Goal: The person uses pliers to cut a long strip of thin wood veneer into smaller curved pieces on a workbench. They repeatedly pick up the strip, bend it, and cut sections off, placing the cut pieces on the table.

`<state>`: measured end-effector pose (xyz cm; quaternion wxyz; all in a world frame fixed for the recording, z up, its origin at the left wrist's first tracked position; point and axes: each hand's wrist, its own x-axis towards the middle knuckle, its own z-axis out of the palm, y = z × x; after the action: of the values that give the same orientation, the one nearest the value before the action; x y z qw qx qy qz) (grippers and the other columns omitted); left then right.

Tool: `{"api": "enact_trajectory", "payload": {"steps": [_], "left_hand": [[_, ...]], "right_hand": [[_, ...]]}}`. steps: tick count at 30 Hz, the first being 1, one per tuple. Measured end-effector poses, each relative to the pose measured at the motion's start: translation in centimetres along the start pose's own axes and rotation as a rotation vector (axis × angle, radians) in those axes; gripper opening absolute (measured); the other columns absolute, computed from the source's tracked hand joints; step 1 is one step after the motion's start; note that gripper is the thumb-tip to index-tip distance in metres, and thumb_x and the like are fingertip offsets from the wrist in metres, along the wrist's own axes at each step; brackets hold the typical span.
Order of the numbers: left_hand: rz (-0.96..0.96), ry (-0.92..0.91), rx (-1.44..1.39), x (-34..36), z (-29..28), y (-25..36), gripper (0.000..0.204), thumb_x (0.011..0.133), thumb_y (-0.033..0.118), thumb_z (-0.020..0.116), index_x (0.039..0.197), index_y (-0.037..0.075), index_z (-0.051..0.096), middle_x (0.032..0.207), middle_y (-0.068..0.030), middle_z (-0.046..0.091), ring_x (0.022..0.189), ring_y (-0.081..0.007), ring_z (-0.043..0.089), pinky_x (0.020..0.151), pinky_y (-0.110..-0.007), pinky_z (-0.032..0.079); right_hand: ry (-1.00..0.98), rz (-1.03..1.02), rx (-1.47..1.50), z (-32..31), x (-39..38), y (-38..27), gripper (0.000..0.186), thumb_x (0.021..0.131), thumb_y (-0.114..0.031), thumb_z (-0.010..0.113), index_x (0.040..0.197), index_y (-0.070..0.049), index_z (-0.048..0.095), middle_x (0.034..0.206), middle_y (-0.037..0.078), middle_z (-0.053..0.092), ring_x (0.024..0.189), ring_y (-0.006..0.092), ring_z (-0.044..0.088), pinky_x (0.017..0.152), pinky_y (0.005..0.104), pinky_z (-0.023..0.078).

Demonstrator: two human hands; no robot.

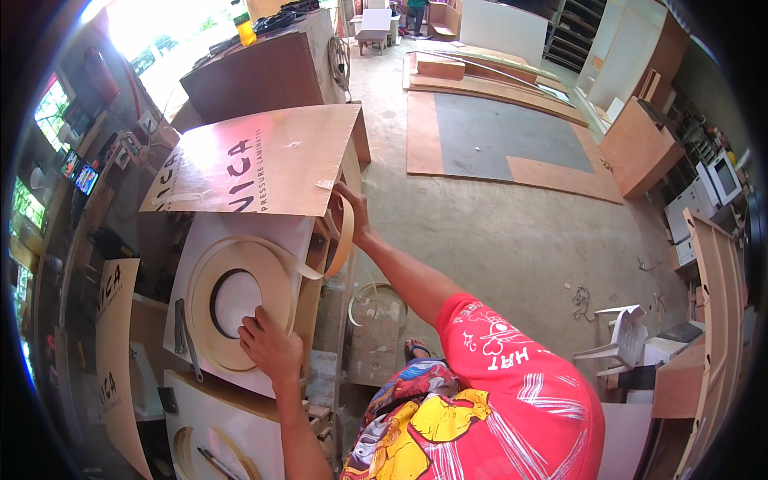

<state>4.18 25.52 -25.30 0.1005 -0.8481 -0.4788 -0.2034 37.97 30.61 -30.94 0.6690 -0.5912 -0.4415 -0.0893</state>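
Observation:
A wide roll of pale edge banding (206, 320) lies flat on a white board (178, 280) at left. My left hand (272, 346) is closed on the roll's near right side, with fingers curled at its inner rim. From the roll a loose strip of edge banding (347, 236) loops up to the right. My right hand (354, 211) is closed on this strip beside the corner of a laminate-covered panel (296, 152); the panel partly hides those fingers. Left of the roll lies a long grey tool (189, 340), its kind unclear.
A second white panel (192, 428) with pens (214, 462) lies nearest me. A bent laminate sheet (120, 360) stands at left. A brown cabinet (264, 72) is beyond the panel. Boards (496, 144) lie across the floor; a white plastic chair (620, 340) is at right.

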Motion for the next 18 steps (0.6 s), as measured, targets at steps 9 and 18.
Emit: {"api": "enact_trajectory", "payload": {"steps": [9, 18], "left_hand": [[-0.013, 0.056, 0.035, -0.7, 0.5, -1.4, 0.064, 0.069, 0.011, 0.077, 0.129, 0.005, 0.058, 0.112, -0.0188, 0.057, 0.103, -0.0411, 0.058, 0.094, -0.054, 0.048], [-0.046, 0.027, -0.024, 0.0, 1.3, -2.2, 0.072, 0.064, 0.012, 0.08, 0.133, 0.005, 0.058, 0.114, -0.0173, 0.057, 0.11, -0.0398, 0.057, 0.095, -0.052, 0.049]], "right_hand": [[-0.064, 0.086, 0.024, -0.9, -3.6, 4.2, 0.02, 0.095, 0.002, 0.065, 0.111, -0.008, 0.071, 0.084, 0.011, 0.076, 0.081, 0.0234, 0.08, 0.074, 0.0358, 0.06], [-0.267, 0.186, -0.114, -4.9, -3.8, 1.2, 0.007, 0.102, -0.002, 0.069, 0.109, 0.0, 0.071, 0.09, 0.013, 0.081, 0.084, 0.0154, 0.079, 0.074, 0.0308, 0.062]]}}
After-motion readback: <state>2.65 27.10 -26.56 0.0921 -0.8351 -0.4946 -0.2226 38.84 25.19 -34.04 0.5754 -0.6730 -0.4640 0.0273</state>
